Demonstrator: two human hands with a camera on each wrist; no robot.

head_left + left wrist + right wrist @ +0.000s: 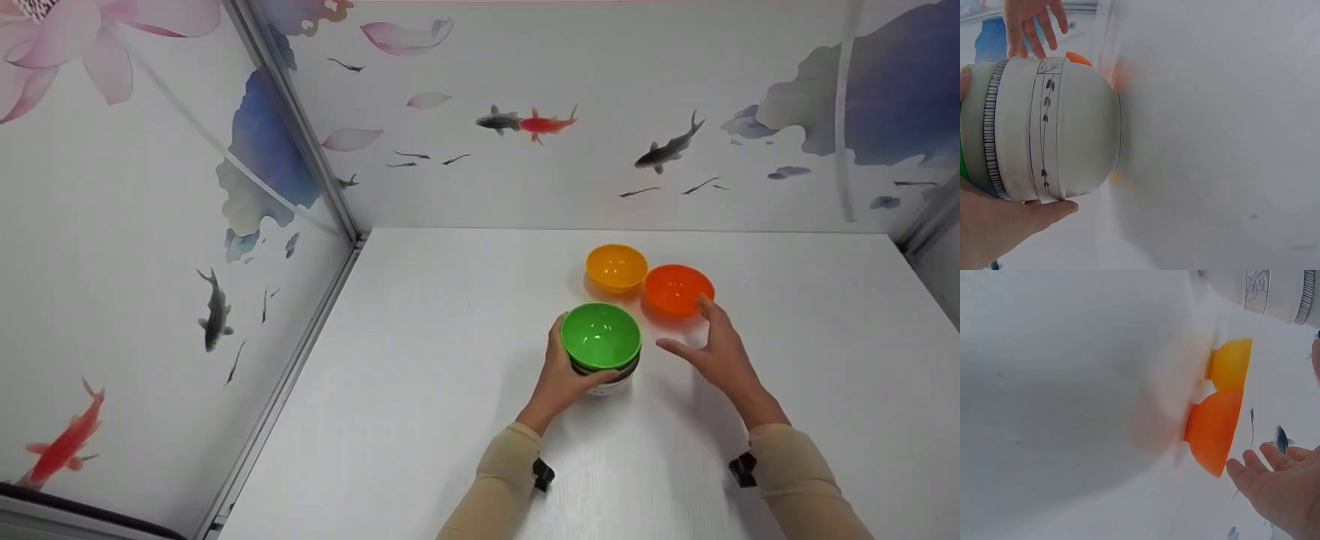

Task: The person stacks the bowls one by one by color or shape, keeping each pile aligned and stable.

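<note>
My left hand (559,381) grips a stack of bowls, its thumb along the near side and fingers around the left. On top of the stack sits a green bowl (600,336); beneath it are white bowls (1081,126) with dark leaf and stripe patterns, seen side-on in the left wrist view. My right hand (721,358) is spread at the orange bowl (675,287), holding nothing. Its fingertips lie at that bowl's right rim, and I cannot tell whether they touch. Just left of the orange one stands a yellow bowl (616,268), upright on the table.
The white tabletop (420,375) runs up to a back wall (525,187) printed with fish and petals. A similar printed panel (150,225) stands along the left, with a metal frame (304,135) at the corner.
</note>
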